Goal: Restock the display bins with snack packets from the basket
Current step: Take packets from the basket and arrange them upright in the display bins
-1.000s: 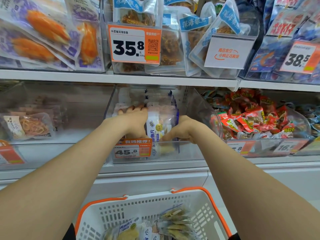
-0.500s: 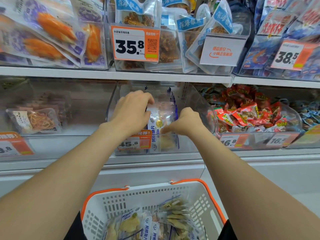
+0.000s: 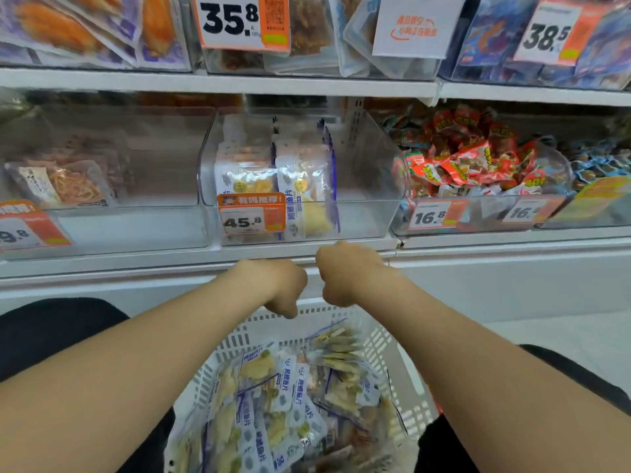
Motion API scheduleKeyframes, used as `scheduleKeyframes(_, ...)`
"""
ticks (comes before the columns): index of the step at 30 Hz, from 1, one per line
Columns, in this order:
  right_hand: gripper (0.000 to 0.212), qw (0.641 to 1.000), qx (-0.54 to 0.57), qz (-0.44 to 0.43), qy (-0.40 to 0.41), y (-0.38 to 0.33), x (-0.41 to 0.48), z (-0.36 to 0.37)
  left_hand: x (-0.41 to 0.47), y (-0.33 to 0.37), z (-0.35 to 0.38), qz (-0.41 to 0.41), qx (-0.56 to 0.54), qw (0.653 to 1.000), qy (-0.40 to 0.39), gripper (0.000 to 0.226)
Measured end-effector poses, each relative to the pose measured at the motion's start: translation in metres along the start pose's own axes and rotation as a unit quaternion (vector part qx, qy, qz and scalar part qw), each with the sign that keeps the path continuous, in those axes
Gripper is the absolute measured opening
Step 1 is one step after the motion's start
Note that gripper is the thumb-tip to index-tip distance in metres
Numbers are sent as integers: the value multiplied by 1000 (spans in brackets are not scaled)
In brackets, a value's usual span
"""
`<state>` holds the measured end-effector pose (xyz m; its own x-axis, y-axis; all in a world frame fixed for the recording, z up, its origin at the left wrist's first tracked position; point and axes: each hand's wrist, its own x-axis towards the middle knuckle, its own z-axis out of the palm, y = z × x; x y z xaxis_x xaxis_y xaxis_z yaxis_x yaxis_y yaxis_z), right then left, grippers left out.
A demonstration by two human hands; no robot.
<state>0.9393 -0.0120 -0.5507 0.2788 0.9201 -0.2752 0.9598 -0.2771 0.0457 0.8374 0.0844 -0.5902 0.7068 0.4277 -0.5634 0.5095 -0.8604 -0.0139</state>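
The snack packets [image 3: 273, 404] lie heaped in the white basket [image 3: 396, 356] at bottom centre; more stand upright in the clear display bin [image 3: 365, 192] behind the 45.8 price tag [image 3: 251, 218]. The left hand [image 3: 276, 288] and right hand [image 3: 345, 278] hover side by side above the basket, below the bin, both released, fingers hanging loosely down, grasping nothing.

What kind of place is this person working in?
Most likely a shop's snack aisle: clear display bins of packets on white shelves, orange price tags such as 45.8, and a shopping basket of packets below.
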Motion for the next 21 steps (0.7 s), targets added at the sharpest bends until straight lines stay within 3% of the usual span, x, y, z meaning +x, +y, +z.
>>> scheduleKeyframes(3,10,991,-71,-25,-111,-6,-10,33,19,22,37,15,40,998,-53,37)
scheduleKeyframes(5,5,985,-83,-37,-146,-9,-13,51,33,30,66,20,56,994,-91,30)
scheduleKeyframes(7,18,983,-89,-51,-153,-12,-15,64,44,32,89,36,55,988,-138,19)
scheduleKeyframes(9,27,984,-86,-60,-146,-16,-12,70,50,30,109,45,48,977,-205,26)
scheduleKeyframes(11,23,985,-82,-66,-135,-19,-8,70,53,25,128,24,56,967,-248,28)
scheduleKeyframes(14,6,987,-80,-65,-123,-22,-2,67,57,19,150,0,96,964,-247,45)
scheduleKeyframes(15,13,988,-73,-66,-118,-22,1,67,55,20,152,-1,103,964,-244,44)
scheduleKeyframes(18,16,987,-70,-82,-122,-23,6,63,52,24,151,-7,109,966,-235,27)
scheduleKeyframes(21,9,984,-60,-93,-137,-24,11,59,51,26,146,0,58,989,-135,13)
